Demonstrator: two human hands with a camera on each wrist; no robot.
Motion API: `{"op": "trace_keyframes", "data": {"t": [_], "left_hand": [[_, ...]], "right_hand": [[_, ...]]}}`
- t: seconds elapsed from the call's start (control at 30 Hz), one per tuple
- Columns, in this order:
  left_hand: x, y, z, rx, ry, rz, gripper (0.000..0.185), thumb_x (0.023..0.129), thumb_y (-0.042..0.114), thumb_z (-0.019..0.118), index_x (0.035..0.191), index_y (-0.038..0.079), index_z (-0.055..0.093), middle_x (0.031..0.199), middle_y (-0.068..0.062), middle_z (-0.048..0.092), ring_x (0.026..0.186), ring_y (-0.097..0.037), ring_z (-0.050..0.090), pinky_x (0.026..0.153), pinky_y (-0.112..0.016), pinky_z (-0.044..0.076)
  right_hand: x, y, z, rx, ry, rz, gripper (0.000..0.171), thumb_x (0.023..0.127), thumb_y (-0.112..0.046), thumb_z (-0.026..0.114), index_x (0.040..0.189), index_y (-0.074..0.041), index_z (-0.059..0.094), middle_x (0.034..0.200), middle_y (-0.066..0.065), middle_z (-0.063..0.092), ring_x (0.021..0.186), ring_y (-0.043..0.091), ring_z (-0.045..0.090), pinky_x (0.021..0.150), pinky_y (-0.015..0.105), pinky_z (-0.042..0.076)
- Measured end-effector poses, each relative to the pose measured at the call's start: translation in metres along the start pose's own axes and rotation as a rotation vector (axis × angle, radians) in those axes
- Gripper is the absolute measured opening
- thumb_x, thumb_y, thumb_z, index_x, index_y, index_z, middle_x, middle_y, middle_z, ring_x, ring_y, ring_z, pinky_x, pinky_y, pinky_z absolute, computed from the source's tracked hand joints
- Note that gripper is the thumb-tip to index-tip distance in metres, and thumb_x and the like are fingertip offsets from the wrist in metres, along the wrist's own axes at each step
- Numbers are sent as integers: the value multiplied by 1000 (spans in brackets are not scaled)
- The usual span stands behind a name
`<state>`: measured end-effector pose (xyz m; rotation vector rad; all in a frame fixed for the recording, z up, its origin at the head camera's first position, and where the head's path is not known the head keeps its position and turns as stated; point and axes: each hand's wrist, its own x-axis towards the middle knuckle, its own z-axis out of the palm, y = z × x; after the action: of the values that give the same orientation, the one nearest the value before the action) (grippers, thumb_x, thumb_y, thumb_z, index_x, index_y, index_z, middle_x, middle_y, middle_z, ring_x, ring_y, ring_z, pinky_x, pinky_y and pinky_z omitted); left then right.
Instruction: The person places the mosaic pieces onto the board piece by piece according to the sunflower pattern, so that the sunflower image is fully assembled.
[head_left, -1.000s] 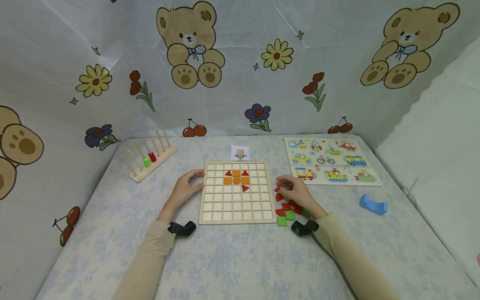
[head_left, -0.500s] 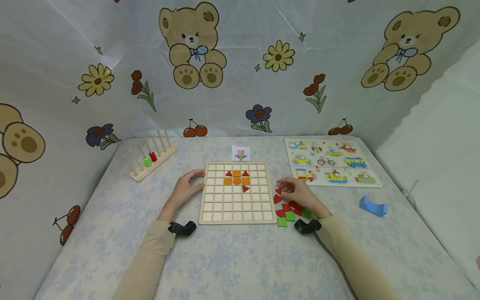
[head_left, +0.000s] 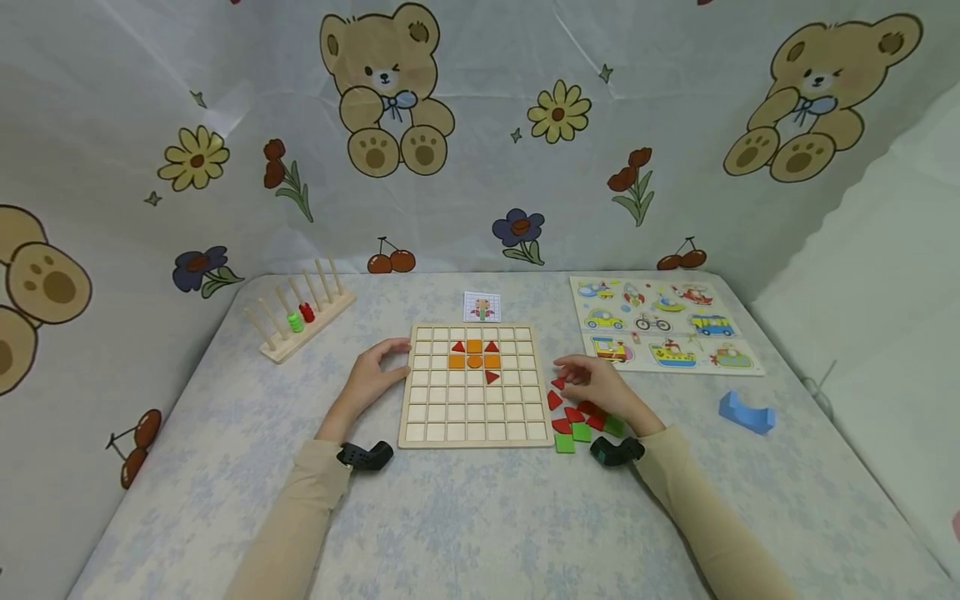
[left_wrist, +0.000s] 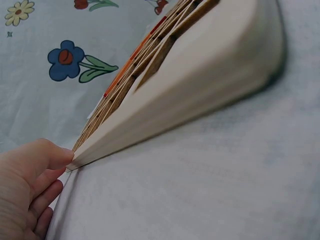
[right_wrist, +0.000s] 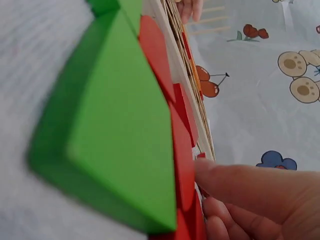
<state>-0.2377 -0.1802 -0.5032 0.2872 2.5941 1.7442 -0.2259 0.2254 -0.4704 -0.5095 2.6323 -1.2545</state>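
A wooden grid board (head_left: 472, 408) lies at the table's middle, with orange squares (head_left: 474, 354) and red triangles (head_left: 491, 377) in its top rows. My left hand (head_left: 390, 362) grips the board's left edge near the far corner; the left wrist view shows its thumb (left_wrist: 47, 152) against the board's corner (left_wrist: 165, 115). Right of the board lies a pile of red pieces (head_left: 573, 414) and green pieces (head_left: 572, 436). My right hand (head_left: 566, 379) is at the pile's far end, fingers curled on a small red piece (head_left: 558, 384). In the right wrist view a green piece (right_wrist: 115, 125) fills the foreground.
A peg rack (head_left: 296, 321) with green and red rings stands at the back left. A pattern card (head_left: 481, 307) lies behind the board. A vehicle puzzle (head_left: 663, 321) and a blue block (head_left: 746, 411) lie to the right. Printed cloth walls surround the table (head_left: 480, 517).
My right hand has shifted slightly toward me over the pile's far end. The left hand and the board have stayed in place.
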Motion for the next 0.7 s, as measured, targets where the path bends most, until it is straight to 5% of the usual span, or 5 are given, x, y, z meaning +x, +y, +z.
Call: {"op": "trace_keyframes", "data": {"t": [0.3,0.5,0.7], "left_hand": [[0,1,-2,21,3,-7,48,87,14,70,132,11,55,127,-12,60,133,-27,45,117,-47,27],[-1,1,-2,23,-4,-2,48,87,15,69,133,12,55,128,-12,60,134,-27,44,117,-47,27],[0,0,-1,25,1,8,47,87,14,69,132,12,55,127,-11,61,133,-26,45,117,-46,27]], "right_hand": [[27,-44,24,8,136,-77,40,81,-4,73,119,2,63,100,17,67,89,28,59,76,28,49],[54,-83,74,47,77,-122,37,80,-3,73,116,1,65,100,16,68,86,25,60,69,24,47],[65,-96,109,40,48,-98,36,79,-1,74,114,0,65,96,13,67,74,15,53,66,22,45]]}}
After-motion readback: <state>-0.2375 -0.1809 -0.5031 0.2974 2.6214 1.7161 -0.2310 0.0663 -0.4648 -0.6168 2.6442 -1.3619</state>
